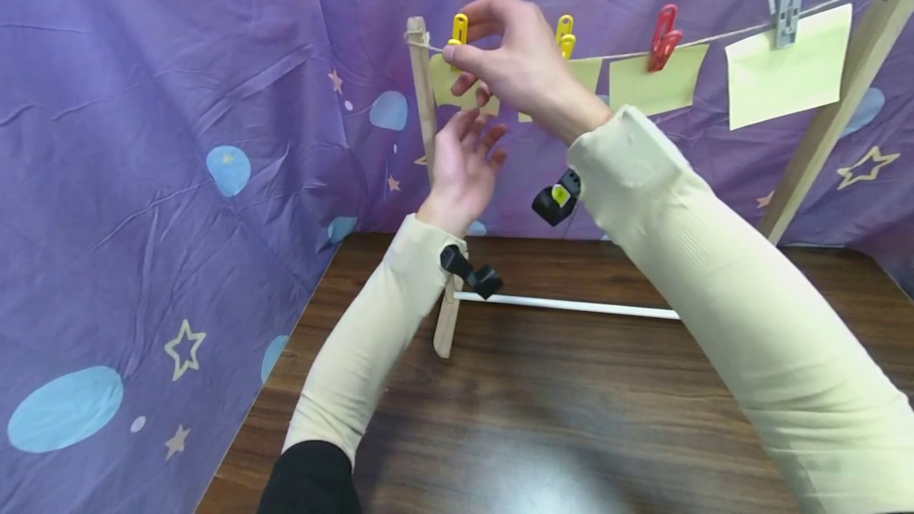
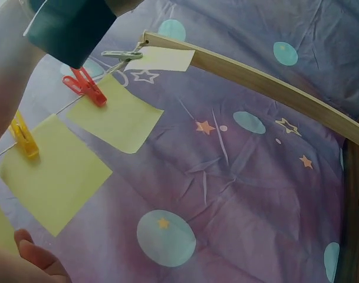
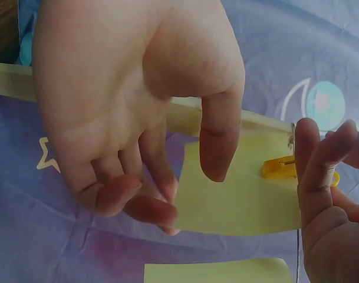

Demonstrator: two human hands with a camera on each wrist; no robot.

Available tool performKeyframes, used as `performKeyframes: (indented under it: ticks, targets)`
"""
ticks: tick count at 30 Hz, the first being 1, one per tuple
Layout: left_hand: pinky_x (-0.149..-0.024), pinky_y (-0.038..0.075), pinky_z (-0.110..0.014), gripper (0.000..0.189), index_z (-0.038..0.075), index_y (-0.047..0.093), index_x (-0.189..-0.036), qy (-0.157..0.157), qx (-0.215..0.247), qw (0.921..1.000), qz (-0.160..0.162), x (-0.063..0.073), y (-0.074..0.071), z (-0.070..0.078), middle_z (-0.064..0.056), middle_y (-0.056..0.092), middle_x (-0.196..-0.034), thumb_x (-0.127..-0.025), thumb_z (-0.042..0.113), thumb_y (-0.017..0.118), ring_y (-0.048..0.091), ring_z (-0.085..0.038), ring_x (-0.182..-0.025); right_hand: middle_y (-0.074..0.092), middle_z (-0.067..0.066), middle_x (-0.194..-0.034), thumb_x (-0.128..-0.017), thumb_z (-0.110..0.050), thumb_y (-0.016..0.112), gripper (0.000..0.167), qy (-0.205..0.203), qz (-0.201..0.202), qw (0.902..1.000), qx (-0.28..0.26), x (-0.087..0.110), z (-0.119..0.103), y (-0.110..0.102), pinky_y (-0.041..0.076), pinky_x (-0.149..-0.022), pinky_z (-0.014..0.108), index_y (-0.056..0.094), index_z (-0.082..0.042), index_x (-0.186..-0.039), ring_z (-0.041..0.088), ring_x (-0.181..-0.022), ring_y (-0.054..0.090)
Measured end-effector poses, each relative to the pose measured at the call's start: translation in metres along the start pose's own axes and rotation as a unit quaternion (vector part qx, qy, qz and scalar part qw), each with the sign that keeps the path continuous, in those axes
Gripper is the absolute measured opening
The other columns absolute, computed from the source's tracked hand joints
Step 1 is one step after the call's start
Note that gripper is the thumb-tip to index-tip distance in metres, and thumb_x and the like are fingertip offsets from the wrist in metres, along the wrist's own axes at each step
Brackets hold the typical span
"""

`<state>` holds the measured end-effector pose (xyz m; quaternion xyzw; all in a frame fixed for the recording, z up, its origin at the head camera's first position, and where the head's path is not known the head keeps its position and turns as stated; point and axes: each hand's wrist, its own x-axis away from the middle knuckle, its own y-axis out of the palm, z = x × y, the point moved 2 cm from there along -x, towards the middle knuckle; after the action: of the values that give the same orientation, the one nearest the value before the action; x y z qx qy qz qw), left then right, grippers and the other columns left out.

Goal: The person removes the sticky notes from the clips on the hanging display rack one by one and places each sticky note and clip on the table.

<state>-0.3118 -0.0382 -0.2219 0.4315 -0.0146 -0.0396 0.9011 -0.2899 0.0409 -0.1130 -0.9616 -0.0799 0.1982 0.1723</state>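
My right hand [image 1: 524, 62] is at a yellow clothespin [image 1: 460, 26] on the string. In the right wrist view its loosely bent fingers [image 3: 309, 141] overlap the clothespin's handle end, with no pinch showing. That clothespin clips a yellow paper sheet [image 3: 244, 194] beside the left post. Lower down, my left hand [image 1: 464, 169] is held palm up with relaxed fingers. In the right wrist view its thumb [image 3: 220, 141] overlaps the sheet's face, and its fingertips [image 3: 167, 215] are right at the lower edge. The left wrist view shows only part of this hand, low at the left.
Farther right along the string hang sheets under another yellow clothespin [image 1: 565, 34], a red clothespin [image 1: 664, 38] and a grey clothespin [image 1: 789, 6]. Wooden posts [image 1: 828, 133] hold the string above a brown table [image 1: 535, 403]. A white rod [image 1: 571, 304] runs low between them. Purple cloth [image 1: 178, 101] surrounds everything.
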Motion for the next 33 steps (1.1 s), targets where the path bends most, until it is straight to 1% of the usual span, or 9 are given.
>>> performKeyframes:
  ticks: [5, 8, 12, 16, 18, 20, 26, 30, 33]
  targets:
    - [-0.06, 0.037, -0.02, 0.014, 0.014, 0.051, -0.085, 0.005, 0.012, 0.9999, 0.001, -0.0004, 0.0003, 0.0003, 0.003, 0.051, -0.086, -0.097, 0.021, 0.047, 0.052, -0.011, -0.074, 0.062, 0.006, -0.119, -0.09, -0.018, 0.068, 0.044, 0.001, 0.002, 1.0, -0.005, -0.0007, -0.0005, 0.001, 0.054, -0.056, 0.024, 0.051, -0.006, -0.129, 0.012, -0.067, 0.068]
    - [-0.06, 0.036, -0.019, 0.011, 0.016, 0.048, -0.087, 0.008, 0.015, 0.9998, -0.002, 0.0005, 0.0009, 0.0007, 0.002, 0.049, -0.089, -0.096, 0.021, 0.048, 0.051, -0.011, -0.075, 0.063, 0.005, -0.116, -0.09, -0.019, 0.068, 0.043, 0.004, 0.004, 1.0, -0.007, -0.0007, -0.0017, 0.0006, 0.053, -0.052, 0.023, 0.052, -0.006, -0.127, 0.012, -0.064, 0.067]
    - [-0.059, 0.035, -0.019, 0.013, 0.017, 0.047, -0.085, 0.01, 0.023, 0.9997, 0.003, 0.0007, 0.0009, 0.0011, 0.003, 0.048, -0.083, -0.097, 0.02, 0.049, 0.05, -0.011, -0.073, 0.062, 0.003, -0.111, -0.089, -0.02, 0.069, 0.042, 0.009, 0.008, 0.9999, -0.009, 0.0, -0.0037, -0.0007, 0.047, -0.044, 0.022, 0.054, -0.005, -0.125, 0.013, -0.058, 0.065]
    - [-0.057, 0.034, -0.02, 0.021, 0.019, 0.048, -0.078, 0.033, 0.027, 0.999, 0.017, 0.0014, 0.0003, 0.0017, 0.004, 0.045, -0.073, -0.097, 0.017, 0.053, 0.048, -0.01, -0.066, 0.063, 0.001, -0.106, -0.088, -0.023, 0.071, 0.039, 0.012, 0.021, 0.9997, 0.005, 0.0008, -0.0051, -0.0019, 0.043, -0.041, 0.02, 0.057, -0.006, -0.121, 0.012, -0.055, 0.062]
    - [-0.056, 0.033, -0.02, 0.024, 0.02, 0.049, -0.075, 0.047, 0.025, 0.9983, 0.023, 0.0021, 0.0001, 0.0019, 0.004, 0.044, -0.07, -0.097, 0.015, 0.055, 0.046, -0.01, -0.064, 0.064, 0.001, -0.104, -0.087, -0.024, 0.072, 0.038, 0.009, 0.032, 0.9993, 0.017, 0.0008, -0.0057, -0.0024, 0.043, -0.042, 0.02, 0.06, -0.007, -0.118, 0.011, -0.053, 0.06]
    - [-0.056, 0.032, -0.02, 0.024, 0.019, 0.05, -0.074, 0.054, 0.022, 0.9979, 0.026, 0.0025, -0.0002, 0.0016, 0.004, 0.045, -0.07, -0.096, 0.015, 0.056, 0.045, -0.009, -0.063, 0.065, 0.001, -0.102, -0.087, -0.025, 0.073, 0.036, 0.008, 0.042, 0.9988, 0.024, 0.0006, -0.0059, -0.0028, 0.042, -0.043, 0.019, 0.062, -0.007, -0.115, 0.011, -0.053, 0.059]
    - [-0.055, 0.032, -0.02, 0.023, 0.018, 0.052, -0.074, 0.056, 0.021, 0.9978, 0.029, 0.0023, -0.0001, 0.0006, 0.003, 0.046, -0.07, -0.096, 0.017, 0.058, 0.044, -0.009, -0.06, 0.065, -0.001, -0.099, -0.085, -0.028, 0.074, 0.034, 0.0, 0.064, 0.9973, 0.038, 0.0003, -0.0056, -0.0043, 0.041, -0.046, 0.019, 0.065, -0.008, -0.11, 0.01, -0.052, 0.058]
    - [-0.055, 0.032, -0.02, 0.023, 0.018, 0.052, -0.074, 0.055, 0.021, 0.9979, 0.029, 0.0026, 0.0005, 0.0007, 0.003, 0.045, -0.069, -0.096, 0.017, 0.059, 0.043, -0.01, -0.06, 0.065, -0.003, -0.096, -0.086, -0.03, 0.073, 0.033, -0.014, 0.073, 0.9957, 0.054, 0.0009, -0.0052, -0.0054, 0.042, -0.047, 0.019, 0.065, -0.008, -0.11, 0.009, -0.051, 0.058]
    - [-0.055, 0.032, -0.02, 0.023, 0.018, 0.052, -0.074, 0.053, 0.022, 0.9979, 0.029, 0.0035, 0.0007, 0.0011, 0.003, 0.045, -0.068, -0.095, 0.017, 0.06, 0.043, -0.01, -0.06, 0.065, -0.004, -0.098, -0.088, -0.031, 0.071, 0.033, -0.022, 0.08, 0.9941, 0.07, 0.0015, -0.0057, -0.0051, 0.043, -0.047, 0.02, 0.065, -0.009, -0.111, 0.008, -0.052, 0.058]
